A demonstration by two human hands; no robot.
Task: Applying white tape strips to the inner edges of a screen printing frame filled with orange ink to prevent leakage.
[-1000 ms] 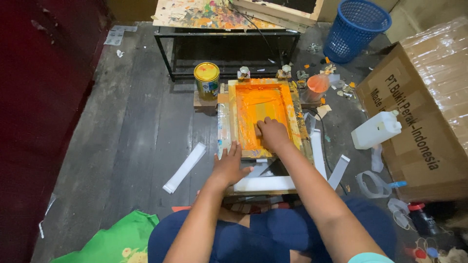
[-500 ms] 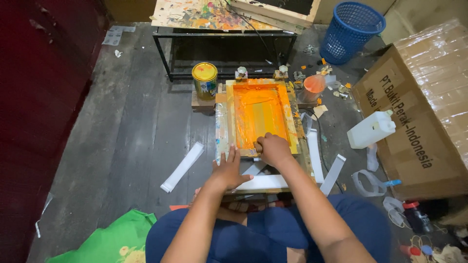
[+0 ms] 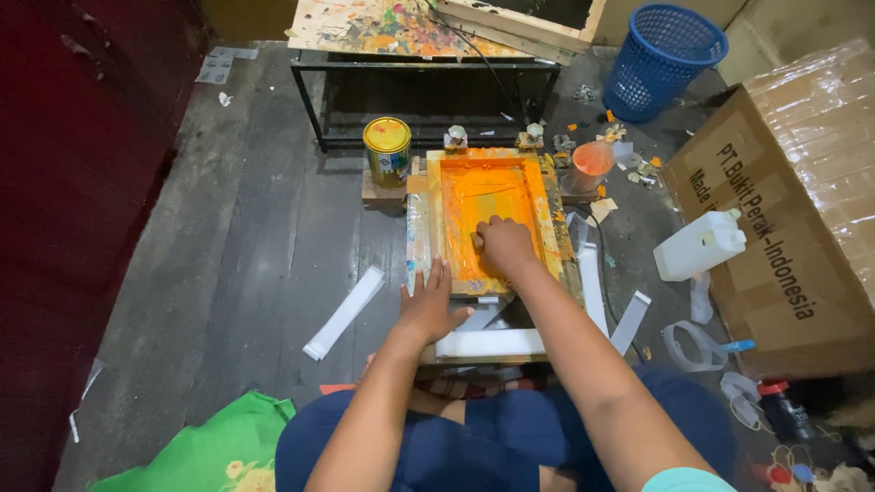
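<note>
Two hands work one wooden printing frame (image 3: 492,219), orange with ink, lying on the dark plank floor (image 3: 264,246) with its long axis running away from the person. Nearer its bottom edge, the left hand (image 3: 430,308) presses flat, fingers spread, holding nothing. Within the frame, the right hand (image 3: 506,246) closes around a squeegee (image 3: 477,241), mostly hidden.

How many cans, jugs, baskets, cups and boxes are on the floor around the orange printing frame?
Paint can: 1
White jug: 1
Blue basket: 1
Orange cup: 1
Cardboard box: 1
Total: 5
</note>
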